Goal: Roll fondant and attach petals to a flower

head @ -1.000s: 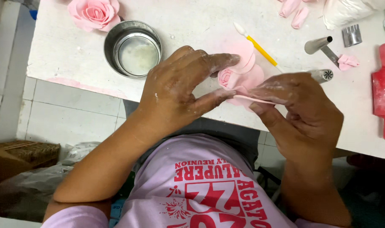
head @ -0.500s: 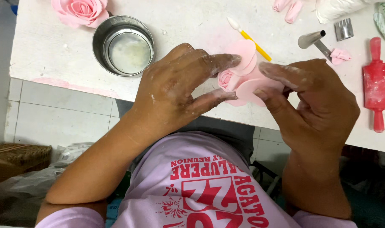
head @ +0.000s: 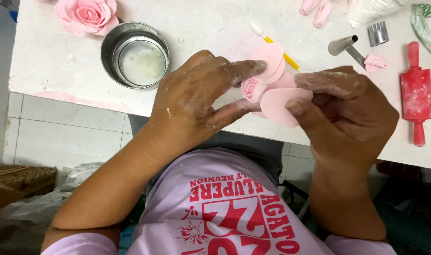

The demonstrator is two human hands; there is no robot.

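- Since half a second ago, right hand point(head: 348, 113) has brought a petal point(head: 281, 105) against the rose point(head: 253, 89).
- Left hand point(head: 196, 101) pinches the rose above the table point(head: 215, 28) edge.
- Soft, thin paste likely tears; hold edges lightly.

White worktop point(head: 50, 61), scuffed and flour-dusted, evenly lit, sits over a pale tiled floor point(head: 55, 137) with grey grout lines; a woven basket point(head: 21, 179) and crumpled clear plastic point(head: 78, 172) lie lower left, dark shadow lower right.
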